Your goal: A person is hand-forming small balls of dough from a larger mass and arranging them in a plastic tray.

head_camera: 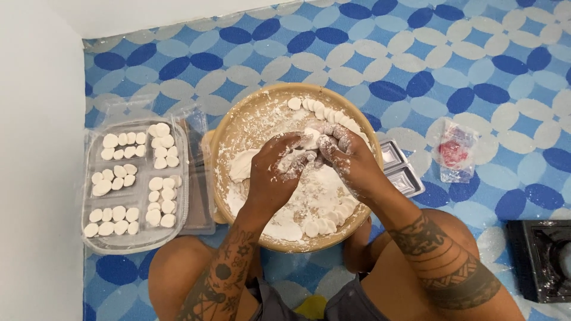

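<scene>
Both floured hands, left hand [275, 172] and right hand [345, 157], grip pinched together on soft white dough lump [303, 151] over round tan floured tray [238, 128] centre; likely sticky, light, squashable, take by edges

A clear plastic clamshell tray [95, 189] lies on the blue patterned floor at the left, its 6 compartments filled with small white dough pieces. To the right of the round wooden board, a small clear plastic bag [455, 151] with something red inside lies flat on the floor. A black plastic tray [538, 258] sits at the right edge.
</scene>
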